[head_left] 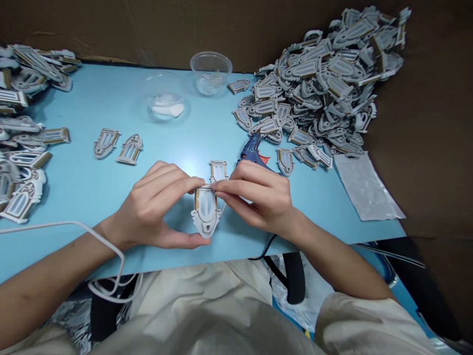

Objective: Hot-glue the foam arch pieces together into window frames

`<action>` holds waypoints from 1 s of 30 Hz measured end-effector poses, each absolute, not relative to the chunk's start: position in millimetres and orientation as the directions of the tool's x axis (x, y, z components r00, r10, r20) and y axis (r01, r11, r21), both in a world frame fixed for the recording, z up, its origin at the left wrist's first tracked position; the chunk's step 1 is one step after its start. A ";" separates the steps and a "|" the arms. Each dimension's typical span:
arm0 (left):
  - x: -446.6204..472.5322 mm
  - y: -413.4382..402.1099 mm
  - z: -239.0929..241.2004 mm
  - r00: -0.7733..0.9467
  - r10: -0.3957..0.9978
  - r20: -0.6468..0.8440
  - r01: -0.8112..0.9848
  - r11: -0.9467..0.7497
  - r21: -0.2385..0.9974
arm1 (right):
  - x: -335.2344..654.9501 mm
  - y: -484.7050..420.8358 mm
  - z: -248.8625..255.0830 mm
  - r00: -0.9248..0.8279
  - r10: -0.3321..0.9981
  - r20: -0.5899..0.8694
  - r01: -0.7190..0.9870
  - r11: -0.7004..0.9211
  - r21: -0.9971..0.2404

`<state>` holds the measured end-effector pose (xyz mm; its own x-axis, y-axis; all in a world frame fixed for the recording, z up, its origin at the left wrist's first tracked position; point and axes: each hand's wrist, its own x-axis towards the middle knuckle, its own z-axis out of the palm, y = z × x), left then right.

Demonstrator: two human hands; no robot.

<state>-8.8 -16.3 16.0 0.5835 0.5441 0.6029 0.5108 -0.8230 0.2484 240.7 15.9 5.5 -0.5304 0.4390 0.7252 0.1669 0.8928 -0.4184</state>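
Observation:
Near the table's front edge, my left hand holds a small grey-white arched window-shaped piece with gold-brown sides, its rounded end towards me. The fingertips grip its straight upper edge and the thumb supports the rounded end. My right hand is closed in a pinch at that upper edge; whatever lies between its fingertips is too small to make out. A thin pale sliver shows beneath its fingers. Just beyond the held piece lies a similar window-shaped piece. Behind my right hand rests a dark blue glue gun with an orange trigger, partly hidden.
A large heap of similar pieces rises at the back right, and another pile lies at left. Two clear plastic cups stand behind. A silvery bag lies right; a white cable crosses my left forearm.

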 end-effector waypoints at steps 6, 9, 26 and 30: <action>-9.6 -15.2 16.0 0.590 0.557 0.585 0.521 -0.816 0.251 | 243.1 20.8 3.0 -0.579 0.292 0.761 0.301 0.944 -0.133; -9.4 -14.9 15.4 0.591 0.568 0.572 0.526 -0.810 0.260 | 244.0 22.9 3.3 -0.611 0.303 0.731 0.345 0.933 -0.098; -20.9 2.7 -4.8 0.512 0.707 0.488 0.583 -0.703 0.408 | 254.0 70.5 42.5 -0.398 0.783 0.478 0.027 0.531 -0.847; -24.2 11.9 -14.2 0.394 0.822 0.411 0.606 -0.569 0.556 | 225.5 187.4 80.0 -0.242 0.851 0.466 0.315 0.523 -0.792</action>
